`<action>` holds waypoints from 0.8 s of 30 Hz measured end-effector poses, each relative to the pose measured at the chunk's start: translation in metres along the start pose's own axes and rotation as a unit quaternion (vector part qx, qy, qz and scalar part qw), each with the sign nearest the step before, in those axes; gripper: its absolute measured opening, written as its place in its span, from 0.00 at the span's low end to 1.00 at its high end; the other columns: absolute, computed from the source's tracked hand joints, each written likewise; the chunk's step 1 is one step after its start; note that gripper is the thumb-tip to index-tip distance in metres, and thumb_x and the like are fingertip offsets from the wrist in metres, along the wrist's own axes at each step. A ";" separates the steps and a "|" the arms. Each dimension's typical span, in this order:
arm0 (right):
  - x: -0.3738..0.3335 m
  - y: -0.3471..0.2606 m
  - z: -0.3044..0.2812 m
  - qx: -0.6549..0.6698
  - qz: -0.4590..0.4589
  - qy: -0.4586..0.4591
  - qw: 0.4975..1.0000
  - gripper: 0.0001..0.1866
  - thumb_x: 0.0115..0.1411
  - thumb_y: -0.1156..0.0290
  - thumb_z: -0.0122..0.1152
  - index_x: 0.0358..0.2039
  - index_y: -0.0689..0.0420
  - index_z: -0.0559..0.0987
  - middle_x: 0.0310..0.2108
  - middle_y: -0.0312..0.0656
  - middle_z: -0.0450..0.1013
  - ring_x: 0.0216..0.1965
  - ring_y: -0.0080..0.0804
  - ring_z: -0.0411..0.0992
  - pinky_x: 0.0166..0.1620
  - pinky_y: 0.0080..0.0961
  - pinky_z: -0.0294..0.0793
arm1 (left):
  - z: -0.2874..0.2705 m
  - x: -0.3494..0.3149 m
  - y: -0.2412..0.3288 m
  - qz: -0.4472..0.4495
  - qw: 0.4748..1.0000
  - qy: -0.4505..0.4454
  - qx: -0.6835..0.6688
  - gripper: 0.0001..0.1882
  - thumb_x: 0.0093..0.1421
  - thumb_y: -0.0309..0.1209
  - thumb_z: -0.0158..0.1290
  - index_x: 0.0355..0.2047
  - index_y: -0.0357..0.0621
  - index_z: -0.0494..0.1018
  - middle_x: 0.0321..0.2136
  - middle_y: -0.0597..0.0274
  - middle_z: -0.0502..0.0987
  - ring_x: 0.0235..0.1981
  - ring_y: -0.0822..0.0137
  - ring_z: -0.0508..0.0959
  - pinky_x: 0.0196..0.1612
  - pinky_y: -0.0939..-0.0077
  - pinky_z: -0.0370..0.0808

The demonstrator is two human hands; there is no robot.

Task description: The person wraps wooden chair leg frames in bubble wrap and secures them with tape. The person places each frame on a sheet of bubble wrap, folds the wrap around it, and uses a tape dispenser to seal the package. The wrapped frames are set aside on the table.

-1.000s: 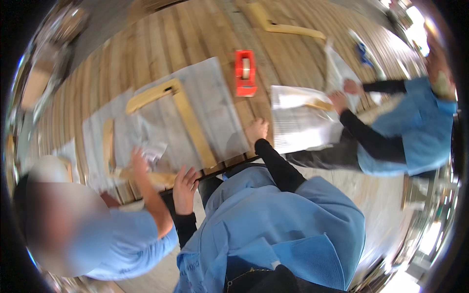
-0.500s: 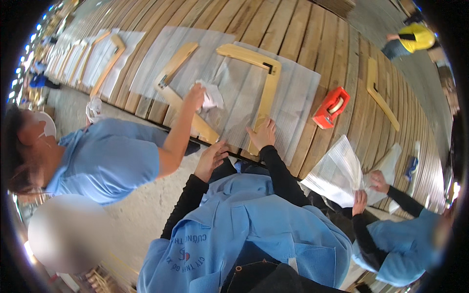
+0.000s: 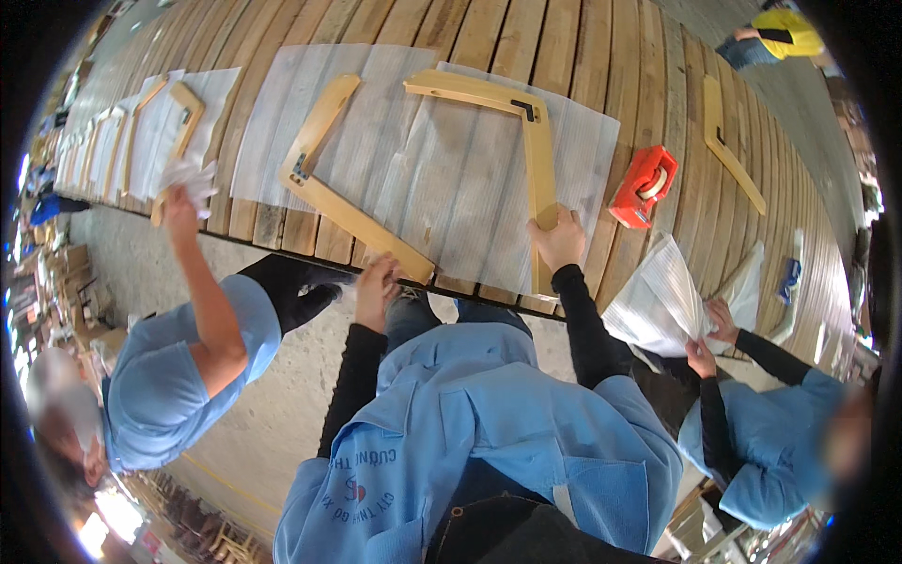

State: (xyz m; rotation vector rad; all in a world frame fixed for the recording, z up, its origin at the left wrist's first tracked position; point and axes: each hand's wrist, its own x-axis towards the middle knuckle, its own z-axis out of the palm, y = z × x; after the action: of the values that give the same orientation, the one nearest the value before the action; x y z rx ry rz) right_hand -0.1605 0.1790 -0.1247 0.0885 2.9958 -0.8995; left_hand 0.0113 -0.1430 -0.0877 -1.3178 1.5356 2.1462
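Wooden piece (image 3: 537,160), long leg pointing away from me, clasped in my right hand (image 3: 561,240); left hand (image 3: 376,285) at second piece (image 3: 361,225), grip unclear.

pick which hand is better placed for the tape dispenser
Probably the right hand: on the right wooden piece, it is nearer the red tape dispenser; the left hand is at the left wooden piece.

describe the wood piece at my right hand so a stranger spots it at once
On the slatted table, find the red tape dispenser. Left of it, on a white sheet, lies the angled piece touched by your right hand. Its bend is at upper right; the left piece bends at its left.
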 end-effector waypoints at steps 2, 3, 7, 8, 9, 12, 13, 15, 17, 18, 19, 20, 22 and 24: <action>0.000 -0.001 -0.016 0.004 0.016 -0.006 1.000 0.28 0.46 0.56 0.72 0.46 0.58 0.81 0.38 0.48 0.76 0.40 0.49 0.78 0.43 0.43 0.78 | -0.021 0.041 0.003 0.006 0.999 0.053 -0.005 0.22 0.67 0.45 0.51 0.58 0.52 0.73 0.51 0.66 0.77 0.49 0.71 0.76 0.50 0.71 0.71; 0.004 -0.004 -0.023 0.009 0.021 -0.006 1.000 0.28 0.46 0.57 0.73 0.46 0.59 0.82 0.38 0.48 0.77 0.39 0.47 0.78 0.43 0.41 0.78 | -0.033 0.066 0.005 -0.001 0.995 0.094 -0.010 0.21 0.67 0.43 0.52 0.57 0.52 0.73 0.50 0.67 0.77 0.47 0.72 0.76 0.48 0.73 0.72; 0.026 0.001 -0.028 0.001 0.015 0.085 0.996 0.32 0.45 0.60 0.74 0.50 0.63 0.79 0.40 0.50 0.76 0.39 0.47 0.78 0.45 0.39 0.78 | -0.074 0.140 0.001 0.069 0.968 0.242 -0.016 0.19 0.62 0.34 0.56 0.53 0.46 0.73 0.40 0.65 0.76 0.38 0.69 0.75 0.40 0.71 0.72; 0.031 0.000 -0.032 -0.020 0.007 0.108 0.994 0.33 0.45 0.61 0.75 0.51 0.64 0.78 0.41 0.50 0.76 0.40 0.47 0.78 0.44 0.39 0.78 | -0.073 0.146 -0.002 0.094 0.965 0.239 0.045 0.18 0.61 0.33 0.57 0.52 0.44 0.73 0.40 0.63 0.76 0.38 0.69 0.75 0.40 0.71 0.72; 0.037 0.006 -0.037 -0.048 0.004 0.135 0.990 0.34 0.46 0.61 0.75 0.51 0.65 0.77 0.42 0.51 0.75 0.40 0.47 0.78 0.44 0.39 0.78 | -0.052 0.144 0.015 0.118 0.961 0.226 0.109 0.18 0.61 0.33 0.57 0.51 0.42 0.74 0.40 0.62 0.75 0.37 0.69 0.74 0.41 0.70 0.72; 0.037 0.008 -0.036 -0.060 -0.033 0.200 0.977 0.36 0.46 0.63 0.75 0.54 0.65 0.75 0.44 0.51 0.73 0.40 0.47 0.78 0.44 0.38 0.79 | -0.038 0.163 0.010 0.213 0.934 0.241 0.155 0.17 0.59 0.32 0.59 0.48 0.38 0.75 0.39 0.60 0.73 0.35 0.70 0.72 0.39 0.72 0.71; 0.034 0.007 -0.039 -0.033 -0.020 0.193 0.980 0.36 0.45 0.63 0.75 0.55 0.64 0.75 0.45 0.53 0.73 0.42 0.49 0.77 0.44 0.40 0.79 | -0.022 0.166 0.018 0.244 0.926 0.243 0.152 0.17 0.59 0.31 0.59 0.47 0.37 0.76 0.38 0.60 0.72 0.34 0.70 0.71 0.38 0.74 0.70; 0.024 0.002 -0.047 0.026 0.008 0.173 0.985 0.37 0.45 0.62 0.74 0.55 0.63 0.75 0.47 0.56 0.73 0.45 0.54 0.76 0.45 0.43 0.80 | 0.001 0.165 0.025 0.171 0.965 0.168 0.103 0.18 0.58 0.32 0.61 0.48 0.43 0.76 0.42 0.57 0.70 0.37 0.67 0.69 0.44 0.71 0.70; 0.019 -0.004 -0.052 0.016 -0.031 0.190 0.981 0.38 0.44 0.64 0.74 0.57 0.63 0.74 0.46 0.53 0.72 0.43 0.50 0.76 0.43 0.41 0.80 | 0.014 0.175 0.028 0.118 0.977 0.147 0.098 0.19 0.58 0.32 0.62 0.49 0.44 0.75 0.43 0.57 0.70 0.39 0.66 0.68 0.48 0.70 0.70; 0.016 -0.005 -0.056 0.010 -0.041 0.196 0.980 0.39 0.44 0.65 0.74 0.58 0.63 0.74 0.46 0.52 0.72 0.41 0.47 0.77 0.41 0.39 0.80 | 0.032 0.170 0.035 0.141 0.964 0.157 0.159 0.19 0.58 0.32 0.62 0.50 0.44 0.75 0.43 0.56 0.69 0.39 0.66 0.68 0.49 0.70 0.70; 0.014 -0.003 -0.059 0.005 -0.054 0.205 0.977 0.40 0.45 0.66 0.75 0.59 0.64 0.73 0.45 0.51 0.72 0.39 0.44 0.77 0.39 0.36 0.80 | 0.055 0.157 0.049 0.167 0.947 0.166 0.219 0.19 0.58 0.32 0.62 0.50 0.44 0.75 0.43 0.56 0.69 0.39 0.66 0.67 0.49 0.70 0.69; 0.013 0.001 -0.061 0.012 -0.070 0.214 0.974 0.40 0.44 0.67 0.74 0.60 0.64 0.73 0.46 0.51 0.72 0.38 0.43 0.76 0.37 0.34 0.79 | 0.069 0.150 0.060 0.192 0.925 0.177 0.276 0.19 0.58 0.32 0.62 0.50 0.44 0.75 0.44 0.56 0.69 0.39 0.66 0.67 0.50 0.69 0.69; 0.012 -0.001 -0.068 0.013 -0.078 0.210 0.974 0.40 0.44 0.67 0.74 0.60 0.64 0.73 0.46 0.51 0.72 0.37 0.43 0.76 0.36 0.34 0.79 | 0.074 0.151 0.063 0.190 0.932 0.158 0.264 0.21 0.58 0.32 0.63 0.51 0.43 0.75 0.46 0.56 0.70 0.43 0.66 0.69 0.52 0.69 0.69; 0.013 0.001 -0.074 0.023 -0.090 0.213 0.973 0.41 0.43 0.67 0.75 0.59 0.63 0.73 0.44 0.50 0.72 0.34 0.41 0.74 0.34 0.33 0.77 | 0.086 0.148 0.069 0.206 0.945 0.093 0.238 0.24 0.60 0.34 0.63 0.56 0.43 0.72 0.51 0.55 0.70 0.49 0.65 0.69 0.55 0.68 0.69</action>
State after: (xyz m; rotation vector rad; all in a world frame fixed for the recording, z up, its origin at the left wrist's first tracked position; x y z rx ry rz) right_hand -0.1734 0.2213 -0.0642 0.0098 3.4243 -1.0928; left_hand -0.1632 -0.1496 -0.1461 -1.1267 2.3955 1.6955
